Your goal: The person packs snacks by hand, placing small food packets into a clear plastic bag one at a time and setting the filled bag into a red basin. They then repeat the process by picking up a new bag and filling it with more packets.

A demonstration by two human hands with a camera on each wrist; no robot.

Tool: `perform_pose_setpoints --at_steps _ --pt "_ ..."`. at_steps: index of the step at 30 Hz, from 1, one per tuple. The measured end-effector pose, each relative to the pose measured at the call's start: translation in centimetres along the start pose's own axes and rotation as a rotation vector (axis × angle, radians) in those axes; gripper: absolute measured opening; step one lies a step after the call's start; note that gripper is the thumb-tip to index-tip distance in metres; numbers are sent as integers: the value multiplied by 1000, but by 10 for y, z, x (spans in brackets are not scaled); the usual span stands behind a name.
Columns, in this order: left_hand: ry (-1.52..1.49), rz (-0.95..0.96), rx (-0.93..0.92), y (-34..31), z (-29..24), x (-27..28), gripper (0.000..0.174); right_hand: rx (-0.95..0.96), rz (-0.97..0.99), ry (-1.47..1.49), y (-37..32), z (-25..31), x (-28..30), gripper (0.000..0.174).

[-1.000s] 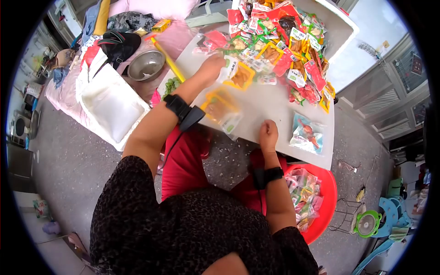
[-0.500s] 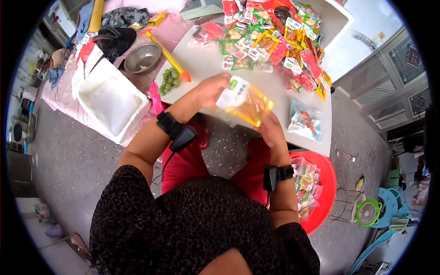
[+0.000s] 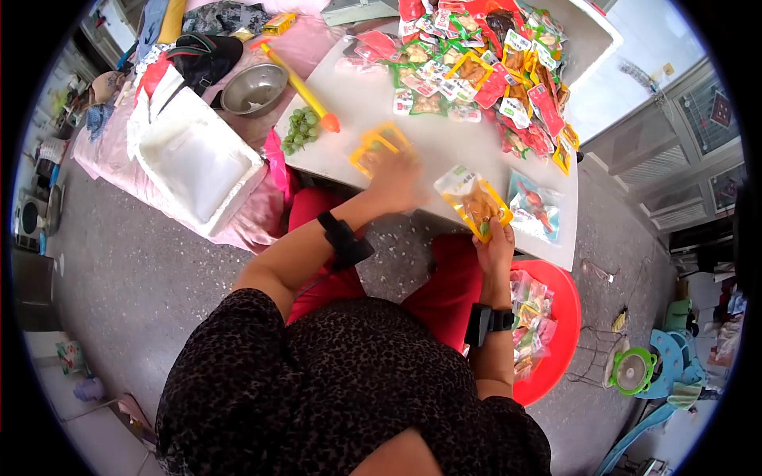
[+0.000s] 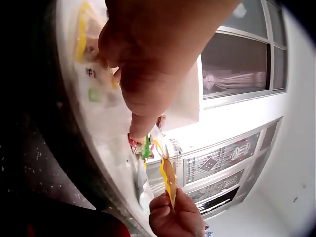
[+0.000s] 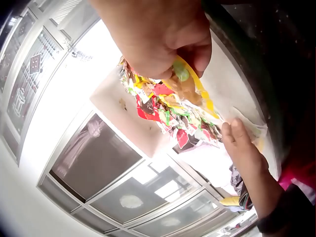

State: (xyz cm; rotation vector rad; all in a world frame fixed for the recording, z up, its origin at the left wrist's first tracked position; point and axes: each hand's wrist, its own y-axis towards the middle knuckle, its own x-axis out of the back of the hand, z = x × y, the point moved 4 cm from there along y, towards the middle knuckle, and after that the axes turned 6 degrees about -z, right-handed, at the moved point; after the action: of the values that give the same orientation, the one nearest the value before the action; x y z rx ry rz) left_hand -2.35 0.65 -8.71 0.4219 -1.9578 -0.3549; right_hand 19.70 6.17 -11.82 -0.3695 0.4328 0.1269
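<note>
My right hand (image 3: 496,244) pinches the lower corner of a yellow-edged snack packet (image 3: 476,202), which is tilted above the table's front edge. Through its clear part, brown food shows; its other end is white with print. My left hand (image 3: 394,181), blurred, is over the front of the table with its fingers extended (image 5: 238,132). Beside those fingers another yellow-edged packet (image 3: 382,145) lies on the table, partly covered by the hand. In the left wrist view this packet (image 4: 94,74) lies flat under the hand.
A heap of mixed snack packets (image 3: 476,67) covers the back of the white table (image 3: 337,155). A blue-white packet (image 3: 533,205) lies at right, grapes (image 3: 300,129) and a yellow stick (image 3: 298,87) at left. Below stands a red basin (image 3: 567,317) of packets; a white foam box (image 3: 194,166) sits left.
My left hand brought the packet from the table to my right hand, then let go and moved back over the other packet. My right hand, earlier without anything, now holds the first packet farther right.
</note>
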Motion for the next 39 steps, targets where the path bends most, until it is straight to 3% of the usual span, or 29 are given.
perform_pose_setpoints --at_steps 6,9,12,21,27,30,39 --pt "170 -34 -77 -20 -3 -12 37 -3 -6 -61 -6 -8 13 10" --pt "132 5 -28 -16 6 -19 29 -30 4 -99 -12 -12 13 11" --pt "17 -220 -121 -15 9 -17 16 -53 29 -117 -14 -14 8 12" --pt "-146 -53 8 -7 6 -4 16 -130 109 -226 -17 -14 -4 14" --pt "-137 -53 12 -9 18 -18 16 -163 170 -142 -10 -18 -8 14" --pt "-176 -212 -74 -9 9 -7 12 -161 164 -95 -7 -23 -21 13" --pt "-34 5 -57 -3 -21 13 16 -206 156 -14 3 -50 -62 13"
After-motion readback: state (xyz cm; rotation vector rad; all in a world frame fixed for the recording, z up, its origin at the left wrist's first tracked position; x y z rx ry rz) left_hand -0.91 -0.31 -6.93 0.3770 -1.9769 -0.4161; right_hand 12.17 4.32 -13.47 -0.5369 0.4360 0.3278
